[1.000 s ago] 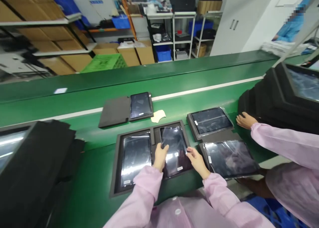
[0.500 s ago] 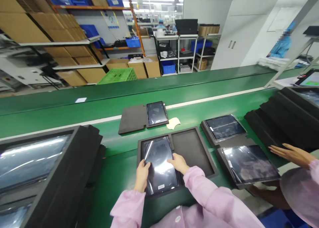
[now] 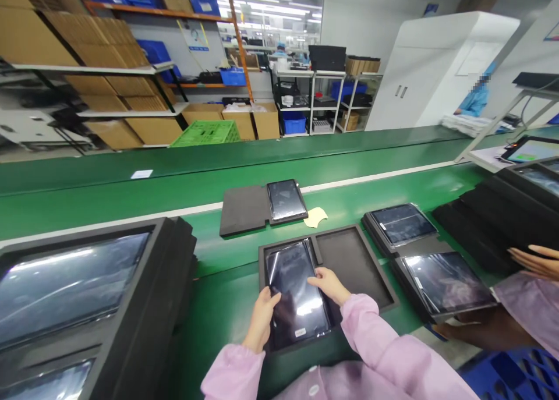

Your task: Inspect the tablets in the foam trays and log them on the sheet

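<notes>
Shelving [image 3: 109,91], white cabinet [image 3: 419,74], bright factory hall

The surface [image 3: 131,196] is green with a white stripe. The foam tray [image 3: 353,263] is dark grey, the tablet [image 3: 297,292] glossy black, and the sleeves [image 3: 371,342] pale pink.

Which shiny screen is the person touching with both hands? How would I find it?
Look at the green belt, then at the black two-pocket foam tray nearest the pink sleeves. The screen lies in its left pocket, with the left hand and right hand on its edges. The pocket beside it is empty.
</notes>
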Demonstrator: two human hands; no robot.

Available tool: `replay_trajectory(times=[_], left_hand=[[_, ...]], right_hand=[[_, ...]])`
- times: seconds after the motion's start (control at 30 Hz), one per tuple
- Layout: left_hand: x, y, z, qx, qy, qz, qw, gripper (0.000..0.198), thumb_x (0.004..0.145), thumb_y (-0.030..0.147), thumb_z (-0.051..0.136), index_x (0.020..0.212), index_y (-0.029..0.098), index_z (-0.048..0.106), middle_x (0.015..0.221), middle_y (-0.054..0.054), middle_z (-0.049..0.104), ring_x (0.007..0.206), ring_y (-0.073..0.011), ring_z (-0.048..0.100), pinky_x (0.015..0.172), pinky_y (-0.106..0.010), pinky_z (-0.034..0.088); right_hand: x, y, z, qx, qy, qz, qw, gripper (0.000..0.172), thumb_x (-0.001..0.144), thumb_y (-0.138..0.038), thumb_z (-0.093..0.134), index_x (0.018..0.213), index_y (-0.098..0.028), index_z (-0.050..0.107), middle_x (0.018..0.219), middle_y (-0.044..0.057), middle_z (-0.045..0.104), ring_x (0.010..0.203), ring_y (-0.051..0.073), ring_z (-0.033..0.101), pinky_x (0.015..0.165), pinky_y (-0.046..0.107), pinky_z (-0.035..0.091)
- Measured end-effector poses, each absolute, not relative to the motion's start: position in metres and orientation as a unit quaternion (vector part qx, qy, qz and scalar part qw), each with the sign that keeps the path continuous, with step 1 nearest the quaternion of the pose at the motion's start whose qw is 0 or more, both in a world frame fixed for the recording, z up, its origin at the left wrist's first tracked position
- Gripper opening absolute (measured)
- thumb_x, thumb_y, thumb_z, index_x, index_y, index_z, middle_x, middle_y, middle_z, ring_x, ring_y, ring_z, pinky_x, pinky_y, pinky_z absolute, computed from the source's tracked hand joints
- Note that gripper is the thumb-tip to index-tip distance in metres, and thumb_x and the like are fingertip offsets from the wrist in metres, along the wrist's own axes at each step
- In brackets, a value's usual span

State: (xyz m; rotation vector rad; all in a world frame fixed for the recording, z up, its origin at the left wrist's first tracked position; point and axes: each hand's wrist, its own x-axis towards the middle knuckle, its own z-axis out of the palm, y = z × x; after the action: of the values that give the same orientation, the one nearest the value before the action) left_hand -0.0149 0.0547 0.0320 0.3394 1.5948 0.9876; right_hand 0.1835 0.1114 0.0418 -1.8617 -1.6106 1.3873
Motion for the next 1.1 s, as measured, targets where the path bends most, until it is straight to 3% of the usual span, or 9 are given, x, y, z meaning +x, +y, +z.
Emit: replay_trajectory(times=[0.07,0.17,0.27,0.37,0.47,0.53,0.7,0.93,1.1], left_hand=[[-0.026,0.058,0.039,0.149,0.675,0.438,0.575,0.054,0.07,0.025,0.066,0.118,0.012,0.045,0.132,-0.025,0.045,0.124,-0.0337,0.043,0.105,-0.053,0.028],[-0.039,0.06,0.053,0.189,0.64,0.506,0.546,0.065,0.059,0.041,0.074,0.114,0.017,0.048,0.124,-0.018,0.053,0.116,-0.0312,0.05,0.101,-0.048,0.035],[-0.046,0.053,0.067,0.249,0.581,0.566,0.529,0.05,0.054,0.048,0.076,0.09,0.017,0.058,0.092,-0.009,0.066,0.088,-0.0251,0.063,0.087,-0.041,0.047],[-0.044,0.042,0.076,0.311,0.543,0.591,0.508,0.038,0.051,0.04,0.081,0.073,0.016,0.061,0.072,-0.004,0.065,0.073,-0.0222,0.062,0.077,-0.036,0.051],[-0.038,0.035,0.08,0.383,0.504,0.593,0.497,0.031,0.053,0.032,0.082,0.074,0.017,0.066,0.079,-0.007,0.067,0.082,-0.0242,0.062,0.08,-0.036,0.05],[-0.036,0.033,0.081,0.422,0.479,0.59,0.494,0.027,0.059,0.033,0.08,0.077,0.018,0.067,0.086,-0.008,0.068,0.087,-0.0248,0.062,0.08,-0.036,0.049],[-0.038,0.028,0.086,0.471,0.446,0.577,0.496,0.029,0.065,0.038,0.077,0.086,0.021,0.067,0.088,-0.008,0.069,0.085,-0.0246,0.064,0.075,-0.035,0.051],[-0.039,0.026,0.089,0.522,0.405,0.576,0.481,0.027,0.074,0.04,0.07,0.094,0.023,0.066,0.092,-0.009,0.069,0.088,-0.0254,0.063,0.078,-0.038,0.05],[-0.041,0.024,0.087,0.516,0.398,0.563,0.508,0.028,0.073,0.042,0.07,0.092,0.023,0.064,0.09,-0.008,0.068,0.089,-0.0251,0.062,0.078,-0.037,0.051]], right_hand=[[0.186,0.098,0.053,-0.605,-0.56,0.521,0.22,0.021,0.072,-0.034,0.061,0.065,-0.016,0.052,0.073,0.0,0.049,0.073,0.016,0.051,0.07,0.027,0.041],[0.189,0.078,0.072,-0.526,-0.549,0.581,0.29,0.02,0.072,-0.036,0.06,0.072,-0.016,0.055,0.08,0.0,0.045,0.076,0.015,0.049,0.073,0.027,0.041],[0.192,0.066,0.089,-0.462,-0.53,0.63,0.329,0.026,0.068,-0.038,0.066,0.078,-0.017,0.053,0.081,-0.001,0.044,0.077,0.014,0.048,0.075,0.027,0.041],[0.192,0.067,0.103,-0.433,-0.504,0.664,0.344,0.037,0.067,-0.038,0.071,0.09,-0.02,0.048,0.078,-0.003,0.046,0.069,0.011,0.048,0.07,0.026,0.042],[0.19,0.076,0.115,-0.4,-0.531,0.629,0.403,0.046,0.062,-0.036,0.08,0.093,-0.021,0.048,0.094,0.002,0.053,0.085,0.015,0.053,0.078,0.029,0.042],[0.188,0.08,0.119,-0.38,-0.56,0.594,0.434,0.043,0.062,-0.038,0.081,0.087,-0.02,0.051,0.098,0.004,0.056,0.094,0.018,0.054,0.084,0.031,0.041],[0.189,0.077,0.12,-0.375,-0.542,0.619,0.427,0.042,0.062,-0.043,0.081,0.08,-0.018,0.052,0.087,0.004,0.06,0.082,0.017,0.057,0.076,0.032,0.044],[0.192,0.073,0.122,-0.336,-0.545,0.636,0.431,0.038,0.065,-0.035,0.081,0.084,-0.018,0.053,0.09,0.004,0.06,0.083,0.015,0.058,0.073,0.03,0.045],[0.195,0.074,0.121,-0.323,-0.545,0.647,0.424,0.037,0.065,-0.033,0.081,0.085,-0.018,0.053,0.092,0.004,0.06,0.085,0.015,0.059,0.075,0.029,0.047]])
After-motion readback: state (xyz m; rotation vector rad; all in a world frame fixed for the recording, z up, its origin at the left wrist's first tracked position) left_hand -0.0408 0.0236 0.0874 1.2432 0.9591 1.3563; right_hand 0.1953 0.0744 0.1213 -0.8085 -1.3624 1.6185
